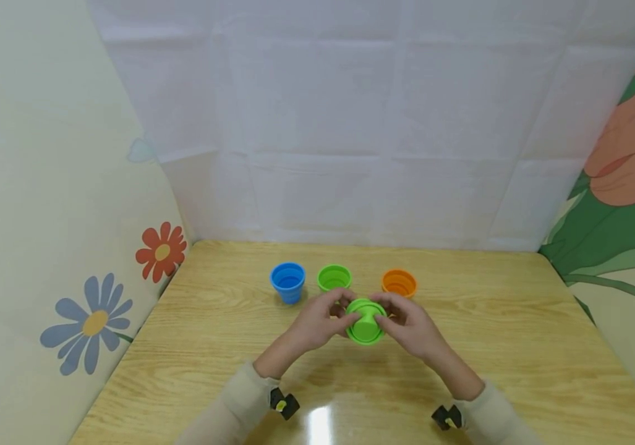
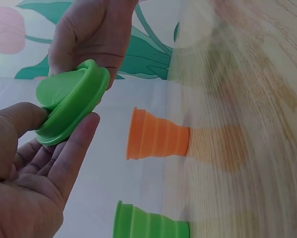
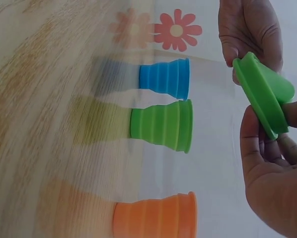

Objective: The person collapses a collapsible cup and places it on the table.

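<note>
Both hands hold one green collapsible cup, partly folded flat, above the table. My left hand grips its left side, thumb on the base and fingers behind the rim. On the opposite side my right hand pinches it the same way. The wrist views show the cup's bottom pushed out unevenly at a slant from its ring, in the left wrist view as a tilted green disc. Behind the hands stand an upright green cup and an orange cup, each overlapped a little by the fingers in the head view.
A blue cup stands upright left of the standing green one. All three rest on a wood-grain table. A white cloth hangs behind its far edge, with flower-printed panels along both sides.
</note>
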Action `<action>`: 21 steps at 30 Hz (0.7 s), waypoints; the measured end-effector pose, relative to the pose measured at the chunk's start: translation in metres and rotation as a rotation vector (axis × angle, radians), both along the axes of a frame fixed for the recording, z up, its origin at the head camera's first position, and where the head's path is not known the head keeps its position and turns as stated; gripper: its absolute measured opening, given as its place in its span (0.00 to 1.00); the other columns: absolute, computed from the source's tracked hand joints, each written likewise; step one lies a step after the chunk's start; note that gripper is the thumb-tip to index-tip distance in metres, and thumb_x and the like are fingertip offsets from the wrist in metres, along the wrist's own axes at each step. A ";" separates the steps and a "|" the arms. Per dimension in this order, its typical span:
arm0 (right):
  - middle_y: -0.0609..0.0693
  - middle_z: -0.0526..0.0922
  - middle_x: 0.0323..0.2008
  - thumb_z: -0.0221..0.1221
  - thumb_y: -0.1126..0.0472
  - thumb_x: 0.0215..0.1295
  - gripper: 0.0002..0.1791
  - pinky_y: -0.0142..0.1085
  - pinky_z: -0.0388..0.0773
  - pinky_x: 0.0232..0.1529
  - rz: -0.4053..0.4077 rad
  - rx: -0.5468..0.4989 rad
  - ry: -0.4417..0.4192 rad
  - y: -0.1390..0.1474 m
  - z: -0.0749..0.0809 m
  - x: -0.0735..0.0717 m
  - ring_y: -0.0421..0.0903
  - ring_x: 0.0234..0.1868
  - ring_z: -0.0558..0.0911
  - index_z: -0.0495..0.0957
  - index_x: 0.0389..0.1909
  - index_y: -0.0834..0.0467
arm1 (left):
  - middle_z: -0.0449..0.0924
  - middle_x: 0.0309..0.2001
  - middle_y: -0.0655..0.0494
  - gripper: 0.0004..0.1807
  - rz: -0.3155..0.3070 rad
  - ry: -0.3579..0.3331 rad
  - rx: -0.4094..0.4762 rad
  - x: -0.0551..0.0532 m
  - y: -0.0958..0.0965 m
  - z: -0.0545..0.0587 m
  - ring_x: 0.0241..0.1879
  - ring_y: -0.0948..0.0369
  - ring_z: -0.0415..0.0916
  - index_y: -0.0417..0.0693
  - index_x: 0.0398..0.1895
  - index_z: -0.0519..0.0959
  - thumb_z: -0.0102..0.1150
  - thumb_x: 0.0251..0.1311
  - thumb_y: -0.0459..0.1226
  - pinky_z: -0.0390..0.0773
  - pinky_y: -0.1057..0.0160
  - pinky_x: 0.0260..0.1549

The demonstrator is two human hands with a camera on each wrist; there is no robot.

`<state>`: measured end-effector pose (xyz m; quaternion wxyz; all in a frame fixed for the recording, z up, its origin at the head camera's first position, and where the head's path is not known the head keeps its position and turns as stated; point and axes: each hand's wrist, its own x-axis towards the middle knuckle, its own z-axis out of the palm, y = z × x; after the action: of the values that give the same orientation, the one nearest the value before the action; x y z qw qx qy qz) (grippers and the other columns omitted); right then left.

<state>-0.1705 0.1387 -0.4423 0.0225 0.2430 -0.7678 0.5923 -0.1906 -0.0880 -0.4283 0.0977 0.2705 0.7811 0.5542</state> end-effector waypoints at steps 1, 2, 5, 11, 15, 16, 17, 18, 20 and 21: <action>0.63 0.83 0.49 0.60 0.73 0.68 0.17 0.32 0.83 0.44 -0.004 -0.002 0.005 0.000 -0.001 0.000 0.37 0.44 0.80 0.76 0.58 0.68 | 0.80 0.42 0.46 0.12 0.000 0.008 0.002 0.000 0.001 0.000 0.34 0.61 0.81 0.38 0.53 0.77 0.61 0.69 0.32 0.88 0.57 0.31; 0.64 0.83 0.48 0.59 0.74 0.68 0.17 0.31 0.83 0.44 -0.007 -0.004 0.009 -0.001 -0.001 0.000 0.36 0.45 0.80 0.76 0.57 0.69 | 0.79 0.41 0.47 0.12 0.000 0.018 0.003 0.000 0.001 0.000 0.34 0.61 0.80 0.38 0.52 0.77 0.61 0.68 0.32 0.88 0.58 0.30; 0.63 0.83 0.48 0.58 0.76 0.68 0.17 0.30 0.82 0.45 -0.023 -0.001 0.001 -0.002 -0.001 0.000 0.37 0.46 0.80 0.76 0.57 0.69 | 0.79 0.40 0.46 0.11 0.006 0.040 0.006 0.001 0.002 0.000 0.32 0.62 0.80 0.37 0.51 0.76 0.61 0.67 0.29 0.87 0.60 0.28; 0.61 0.83 0.50 0.57 0.73 0.69 0.18 0.31 0.82 0.48 -0.048 0.014 -0.048 -0.002 0.001 0.000 0.41 0.48 0.81 0.77 0.58 0.67 | 0.80 0.40 0.46 0.12 0.026 0.023 0.018 0.001 0.003 0.000 0.32 0.62 0.80 0.38 0.52 0.77 0.59 0.67 0.29 0.87 0.62 0.27; 0.60 0.83 0.53 0.57 0.69 0.72 0.18 0.32 0.82 0.49 -0.035 0.004 -0.097 0.001 0.002 0.000 0.42 0.50 0.81 0.76 0.61 0.65 | 0.80 0.42 0.45 0.13 0.038 -0.022 0.039 0.001 0.001 -0.001 0.35 0.59 0.82 0.39 0.55 0.78 0.58 0.70 0.31 0.87 0.62 0.30; 0.60 0.82 0.54 0.57 0.67 0.73 0.18 0.33 0.83 0.48 -0.024 0.000 -0.113 0.002 0.002 0.000 0.42 0.49 0.81 0.76 0.62 0.64 | 0.80 0.43 0.45 0.13 0.038 -0.029 0.045 0.001 0.001 -0.001 0.36 0.58 0.82 0.39 0.56 0.77 0.57 0.71 0.31 0.88 0.61 0.31; 0.61 0.82 0.55 0.57 0.66 0.74 0.19 0.33 0.83 0.47 -0.012 -0.008 -0.130 0.002 0.003 0.000 0.43 0.48 0.82 0.75 0.63 0.64 | 0.81 0.44 0.44 0.14 0.037 -0.036 0.051 0.001 0.000 -0.002 0.37 0.58 0.83 0.38 0.57 0.77 0.57 0.71 0.32 0.88 0.61 0.32; 0.61 0.81 0.55 0.56 0.65 0.75 0.19 0.34 0.84 0.45 0.000 -0.020 -0.151 0.003 0.003 0.000 0.43 0.47 0.82 0.74 0.64 0.64 | 0.80 0.45 0.43 0.14 0.033 -0.045 0.058 0.000 -0.001 -0.002 0.38 0.57 0.83 0.38 0.57 0.76 0.56 0.72 0.32 0.88 0.61 0.32; 0.63 0.80 0.56 0.55 0.63 0.76 0.20 0.35 0.85 0.42 0.028 -0.040 -0.191 0.005 0.004 -0.001 0.44 0.45 0.82 0.73 0.65 0.64 | 0.80 0.46 0.42 0.15 0.026 -0.061 0.072 0.000 -0.002 -0.003 0.40 0.54 0.84 0.37 0.59 0.75 0.55 0.73 0.32 0.88 0.60 0.34; 0.64 0.80 0.56 0.55 0.63 0.77 0.20 0.36 0.85 0.41 0.039 -0.051 -0.209 0.005 0.004 -0.002 0.44 0.43 0.82 0.72 0.66 0.64 | 0.79 0.47 0.42 0.15 0.023 -0.070 0.078 0.000 -0.002 -0.003 0.41 0.54 0.85 0.37 0.59 0.75 0.55 0.73 0.32 0.88 0.60 0.34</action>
<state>-0.1720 0.1438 -0.4384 -0.0633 0.1942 -0.7459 0.6340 -0.1911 -0.0899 -0.4317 0.1079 0.2454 0.7581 0.5944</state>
